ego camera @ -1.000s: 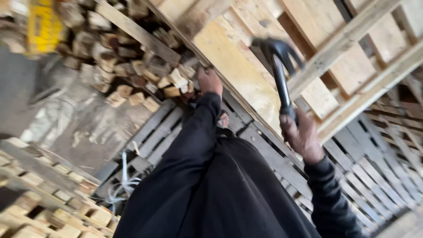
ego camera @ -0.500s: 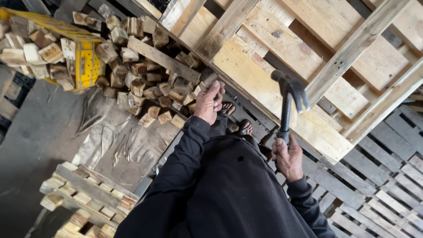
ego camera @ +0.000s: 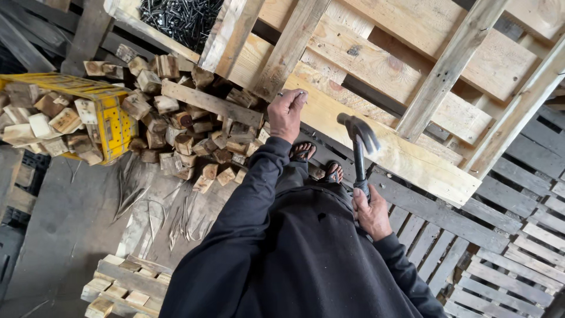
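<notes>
My left hand rests on the edge of a pale wooden pallet that stands tilted in front of me. Its fingertips are pinched on what looks like a small nail held against the board. My right hand grips the dark handle of a claw hammer. The hammer's head is up, close to the pallet's lower board and to the right of my left hand. Both arms are in black sleeves.
A heap of short wood blocks lies left of the pallet, beside a yellow crate filled with more blocks. A tray of dark nails sits at the top. Grey pallets cover the floor at right. My sandalled feet stand below the board.
My left hand has risen from the block heap to the pallet's board edge. The hammer has come down from its raised position, nearer the board.
</notes>
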`<action>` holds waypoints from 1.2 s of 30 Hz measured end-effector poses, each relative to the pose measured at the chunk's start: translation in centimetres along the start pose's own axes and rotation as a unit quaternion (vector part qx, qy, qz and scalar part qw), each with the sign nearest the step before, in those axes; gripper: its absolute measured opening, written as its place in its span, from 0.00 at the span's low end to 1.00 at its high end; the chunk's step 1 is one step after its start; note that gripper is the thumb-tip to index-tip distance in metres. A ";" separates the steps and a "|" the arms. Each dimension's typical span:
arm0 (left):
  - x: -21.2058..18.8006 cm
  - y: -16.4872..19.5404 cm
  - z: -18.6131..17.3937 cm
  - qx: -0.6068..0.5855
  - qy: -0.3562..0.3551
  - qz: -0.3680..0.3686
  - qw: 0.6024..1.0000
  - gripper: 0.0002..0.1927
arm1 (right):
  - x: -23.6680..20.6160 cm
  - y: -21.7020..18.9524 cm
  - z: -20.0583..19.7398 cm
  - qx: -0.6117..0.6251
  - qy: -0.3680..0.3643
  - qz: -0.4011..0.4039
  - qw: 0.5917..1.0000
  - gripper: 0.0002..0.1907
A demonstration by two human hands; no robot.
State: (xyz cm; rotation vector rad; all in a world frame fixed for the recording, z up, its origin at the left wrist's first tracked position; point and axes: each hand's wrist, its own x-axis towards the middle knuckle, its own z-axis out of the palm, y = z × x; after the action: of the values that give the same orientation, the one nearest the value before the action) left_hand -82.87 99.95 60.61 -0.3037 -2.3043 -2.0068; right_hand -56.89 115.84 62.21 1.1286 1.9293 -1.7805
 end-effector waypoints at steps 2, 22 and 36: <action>0.0 -0.4 -0.1 0.041 -0.018 0.035 0.998 0.06 | 0.6 0.1 0.6 -0.053 0.013 0.026 0.998 0.23; 1.1 -1.2 -2.6 0.067 -0.142 0.025 0.987 0.13 | 0.7 -6.5 1.0 -0.146 -0.011 -0.087 0.985 0.22; 7.9 -0.3 -1.8 0.270 0.006 -0.190 0.944 0.35 | 0.8 -11.5 0.9 -0.139 -0.038 -0.016 0.989 0.19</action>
State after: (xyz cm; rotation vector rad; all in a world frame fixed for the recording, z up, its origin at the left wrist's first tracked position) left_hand -90.76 98.96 62.04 0.2050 -2.9487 -1.3766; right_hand -65.73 116.02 69.70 0.9262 2.0785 -1.4874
